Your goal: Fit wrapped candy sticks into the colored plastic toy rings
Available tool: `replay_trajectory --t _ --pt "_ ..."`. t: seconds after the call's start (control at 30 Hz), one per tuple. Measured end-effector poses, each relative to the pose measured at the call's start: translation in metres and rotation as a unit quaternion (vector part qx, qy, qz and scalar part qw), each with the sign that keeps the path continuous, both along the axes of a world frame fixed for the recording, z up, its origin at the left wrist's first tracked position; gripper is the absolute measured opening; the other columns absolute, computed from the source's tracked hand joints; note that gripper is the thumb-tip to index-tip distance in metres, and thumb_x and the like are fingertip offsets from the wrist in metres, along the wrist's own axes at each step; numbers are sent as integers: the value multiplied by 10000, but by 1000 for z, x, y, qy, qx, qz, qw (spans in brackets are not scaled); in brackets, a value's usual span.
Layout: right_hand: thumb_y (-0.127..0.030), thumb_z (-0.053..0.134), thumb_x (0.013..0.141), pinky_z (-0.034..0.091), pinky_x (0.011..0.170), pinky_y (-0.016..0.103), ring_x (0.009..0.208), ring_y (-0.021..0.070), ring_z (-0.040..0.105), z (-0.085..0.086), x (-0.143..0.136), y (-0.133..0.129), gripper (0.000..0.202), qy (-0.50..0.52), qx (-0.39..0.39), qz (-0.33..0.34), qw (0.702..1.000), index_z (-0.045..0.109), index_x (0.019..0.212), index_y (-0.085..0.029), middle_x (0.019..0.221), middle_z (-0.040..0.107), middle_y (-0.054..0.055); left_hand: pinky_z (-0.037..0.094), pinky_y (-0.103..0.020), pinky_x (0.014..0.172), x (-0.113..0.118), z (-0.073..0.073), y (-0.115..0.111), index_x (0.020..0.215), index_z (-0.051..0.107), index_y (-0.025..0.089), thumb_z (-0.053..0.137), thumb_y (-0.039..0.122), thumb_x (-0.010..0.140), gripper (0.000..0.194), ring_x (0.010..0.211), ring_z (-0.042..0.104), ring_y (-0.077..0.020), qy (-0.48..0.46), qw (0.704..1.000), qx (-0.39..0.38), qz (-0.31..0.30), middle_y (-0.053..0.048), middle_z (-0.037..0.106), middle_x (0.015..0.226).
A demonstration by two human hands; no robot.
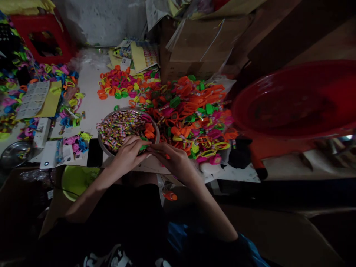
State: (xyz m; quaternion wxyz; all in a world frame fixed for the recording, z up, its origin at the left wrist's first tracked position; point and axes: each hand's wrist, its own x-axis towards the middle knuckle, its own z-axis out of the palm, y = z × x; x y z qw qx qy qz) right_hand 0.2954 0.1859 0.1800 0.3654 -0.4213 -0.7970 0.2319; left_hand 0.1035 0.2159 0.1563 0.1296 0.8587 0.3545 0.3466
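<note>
My left hand (pixel 128 152) and my right hand (pixel 172 157) meet at the front right rim of a round metal bowl (pixel 157 134). Between their closed fingertips is a small green plastic toy piece (pixel 144 144), mostly covered by the fingers. The bowl is heaped with small wrapped candy rolls (pixel 119 128) in striped, colourful wrappers. A few orange plastic toy pieces (pixel 149 130) lie at its right side. Right beside the bowl rises a large pile of orange, green, pink and yellow plastic toys (pixel 191 115), some with candy rolls attached.
A black phone (pixel 95 152) lies left of the bowl, near a power strip (pixel 42 132) and a white device (pixel 49 155). Behind the pile stands a cardboard box (pixel 205 44). A big red basin (pixel 294 100) is at right; a green basin (pixel 73 181) sits below the table edge.
</note>
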Motion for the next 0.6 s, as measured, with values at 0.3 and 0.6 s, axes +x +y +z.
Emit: replay_trajectory --t 0.3,0.6 --pt "-264 521 925 546 807 282 892 162 675 -22 -7 4 192 20 20 -3 1000 632 1078 -231 989 705 56 459 -342 818 -6 3 -1 976 588 182 567 207 884 98 926 556 -201 30 999 -38 2 -48 596 922" --pt "-324 571 892 551 763 270 846 169 678 -19 -16 2 188 47 -86 3 995 643 1022 -209 934 707 50 470 -348 849 -20 -13 -4 993 577 196 561 284 895 133 978 560 -197 10 998 -64 -24 -41 605 955"
